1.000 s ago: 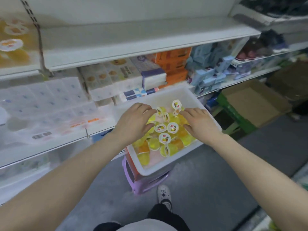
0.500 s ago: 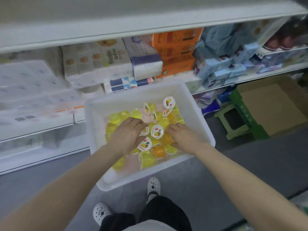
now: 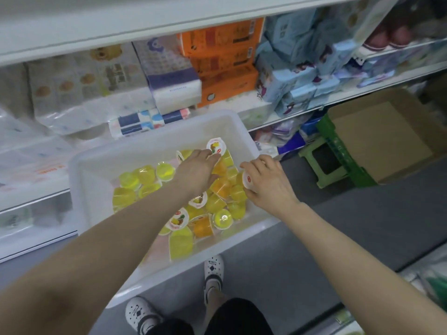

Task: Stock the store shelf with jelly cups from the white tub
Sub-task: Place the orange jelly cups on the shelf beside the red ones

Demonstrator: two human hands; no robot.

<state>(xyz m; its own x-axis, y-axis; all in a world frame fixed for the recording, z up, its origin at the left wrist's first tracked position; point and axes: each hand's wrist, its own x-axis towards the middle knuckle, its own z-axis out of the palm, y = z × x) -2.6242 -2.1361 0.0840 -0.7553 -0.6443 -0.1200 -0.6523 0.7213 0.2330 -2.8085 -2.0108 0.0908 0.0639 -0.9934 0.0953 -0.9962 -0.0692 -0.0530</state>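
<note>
Right hand (image 3: 271, 184) grips jelly cup (image 3: 247, 180); left hand (image 3: 197, 169) reaches into white tub (image 3: 96, 163)

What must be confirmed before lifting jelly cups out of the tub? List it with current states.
1. Right hand grips a jelly cup: ok.
2. Left hand holds a cup: cannot tell; its fingers only reach over the pile near the lidded cup.
3. Cups left in the white tub: ok, many.
4. Both hands inside the tub rim: ok.
5. Free shelf space for cups: cannot tell.
</note>
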